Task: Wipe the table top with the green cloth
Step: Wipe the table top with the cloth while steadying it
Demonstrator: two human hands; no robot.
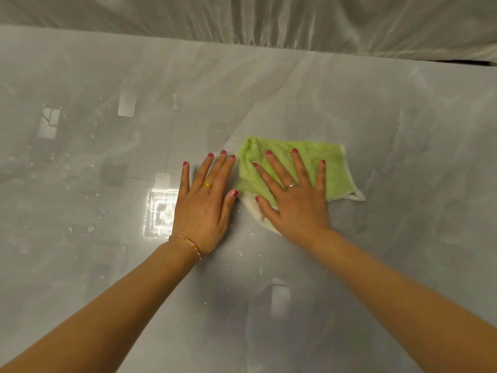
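A green cloth [333, 168] with a white edge lies flat on the glossy grey table top [403, 130], just right of centre. My right hand [294, 196] presses down on the cloth with its fingers spread, covering its near left part. My left hand [205, 205] rests flat on the bare table beside the cloth's left edge, fingers apart, its thumb close to the cloth. Neither hand has its fingers curled around anything.
Small water drops [239, 253] dot the table near my wrists and at the left. Ceiling lights reflect brightly on the surface [160, 211]. A pale sheet of wrinkled fabric or plastic [295, 20] hangs behind the table's far edge.
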